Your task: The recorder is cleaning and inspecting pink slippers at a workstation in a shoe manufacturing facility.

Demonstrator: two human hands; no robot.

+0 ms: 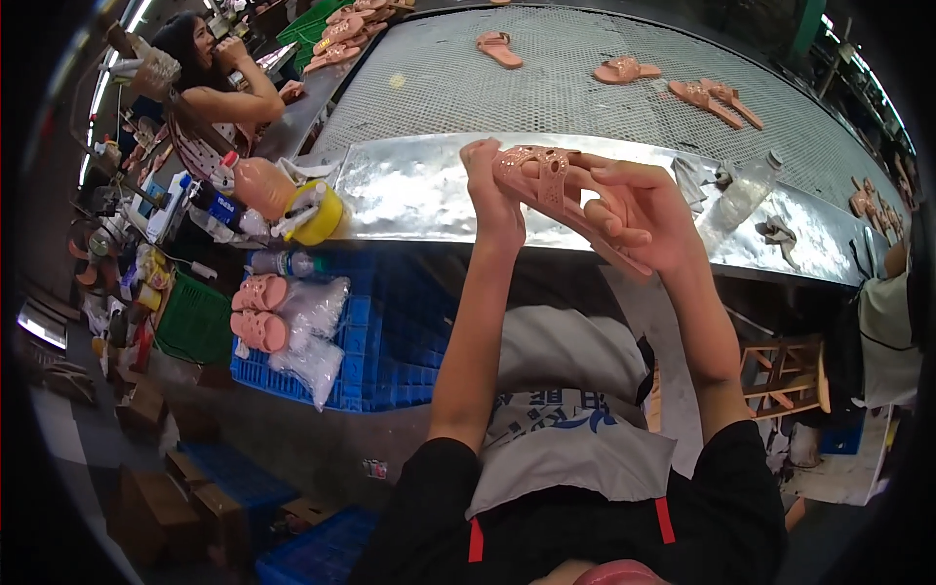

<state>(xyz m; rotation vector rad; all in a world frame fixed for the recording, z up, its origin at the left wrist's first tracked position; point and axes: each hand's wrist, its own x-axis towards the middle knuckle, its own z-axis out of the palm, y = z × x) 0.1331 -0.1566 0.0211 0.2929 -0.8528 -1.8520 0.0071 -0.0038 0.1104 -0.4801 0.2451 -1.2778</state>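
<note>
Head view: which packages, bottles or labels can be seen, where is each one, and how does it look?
Clear plastic bags: on the blue crate, beside pink sandals.
Clear bottle: lying on the metal ledge, right.
Orange bottle: left of ledge, white cap.
Cardboard boxes: brown, on floor, lower left.

A single wide fisheye view looks down from the person's head, close above the raised left hand (492,200) and right hand (648,214), whose forearms enter from the lower edge. It faces forward over the shiny crinkled metal tabletop (409,190) toward the grey mesh conveyor surface (546,83) at the far side. Straight edges bow toward the dark rim. At near left the view takes in the blue plastic crate (390,341) and the floor below.
</note>
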